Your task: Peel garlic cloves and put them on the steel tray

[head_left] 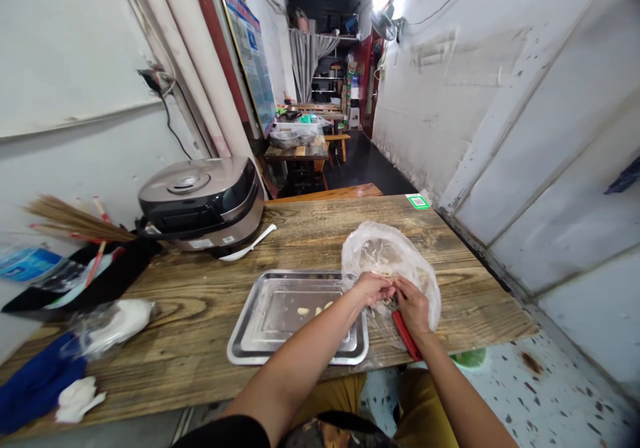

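My left hand (376,288) and my right hand (414,305) meet over a clear plastic bag (356,245). Both are closed, fingertips pinched together around something small that the fingers hide. Pale, papery scraps (383,256) that look like garlic skins lie inside the open bag. Beside it, partly under my left forearm, is a shallow metal tray (250,315). A few pale peeled cloves, apparently garlic (303,311), rest on the tray. Below my right hand lies a red handle (406,336); the rest of that tool is hidden.
A rice cooker (200,198) stands at the wooden table's (195,341) back left, with a white spoon (250,245) near it. Leftward are a black holder (135,255) with chopsticks, a bagged white item (117,325), blue cloth (45,381) and crumpled tissue (77,400). A wall borders the right.
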### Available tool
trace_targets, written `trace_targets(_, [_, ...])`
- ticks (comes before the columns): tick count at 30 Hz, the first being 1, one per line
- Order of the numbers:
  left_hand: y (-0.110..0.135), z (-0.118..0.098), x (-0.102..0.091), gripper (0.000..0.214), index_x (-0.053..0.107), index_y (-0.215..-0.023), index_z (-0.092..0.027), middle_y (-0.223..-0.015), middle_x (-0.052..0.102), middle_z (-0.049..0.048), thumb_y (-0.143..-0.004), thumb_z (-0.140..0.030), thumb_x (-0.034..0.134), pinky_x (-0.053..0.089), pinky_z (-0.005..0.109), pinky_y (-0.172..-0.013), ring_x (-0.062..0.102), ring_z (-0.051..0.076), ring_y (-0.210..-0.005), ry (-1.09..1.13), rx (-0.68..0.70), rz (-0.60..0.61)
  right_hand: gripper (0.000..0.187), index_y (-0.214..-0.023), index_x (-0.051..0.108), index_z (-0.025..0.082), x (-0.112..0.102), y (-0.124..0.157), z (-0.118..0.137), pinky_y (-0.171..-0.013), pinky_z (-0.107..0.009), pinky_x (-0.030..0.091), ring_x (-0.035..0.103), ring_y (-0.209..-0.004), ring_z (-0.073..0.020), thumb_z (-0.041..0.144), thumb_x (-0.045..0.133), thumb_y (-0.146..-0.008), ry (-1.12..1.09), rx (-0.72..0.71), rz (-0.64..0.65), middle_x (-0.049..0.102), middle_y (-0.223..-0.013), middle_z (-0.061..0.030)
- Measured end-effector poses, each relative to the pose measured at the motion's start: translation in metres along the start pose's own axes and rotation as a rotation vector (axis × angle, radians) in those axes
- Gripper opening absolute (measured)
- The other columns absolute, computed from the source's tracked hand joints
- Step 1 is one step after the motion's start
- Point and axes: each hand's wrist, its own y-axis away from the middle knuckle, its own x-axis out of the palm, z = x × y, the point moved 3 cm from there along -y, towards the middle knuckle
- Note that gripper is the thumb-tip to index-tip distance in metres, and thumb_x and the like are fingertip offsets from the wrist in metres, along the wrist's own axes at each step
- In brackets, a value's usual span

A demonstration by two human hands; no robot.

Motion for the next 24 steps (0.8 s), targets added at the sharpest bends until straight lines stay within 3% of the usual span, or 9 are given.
trace_targets(7, [-0.009,0.0,-0.004,0.017,0.06,-0.065,-0.003,-0.054,0.06,0.0055,-0.077,0.006,0.053,0.049,0.013,-0.048,0.058,0.008,-0.048,0.049,-0.079,0.054,0.025,-0.102,0.068,0.019,-0.001,-0.001,0.001,-0.087,-0.041,0.054,0.064,-0.096,-0.0217,0.027,0.051,-0.086,0.013,-0.059,-0.013,0.067,-0.105,-0.0104])
trace_targets(24, [-0.018,0.0,-0.008,0.012,0.06,-0.065,-0.004,-0.054,0.059,0.0049,-0.075,0.003,0.057,0.046,0.012,-0.047,0.055,0.006,-0.046,0.049,-0.15,0.121,0.025,-0.103,0.069,0.019,-0.003,-0.002,0.006,-0.088,-0.039,0.054,0.064,-0.097,-0.0213,0.026,0.051,-0.087,0.045,-0.104,0.002,0.067,-0.107,-0.0104])
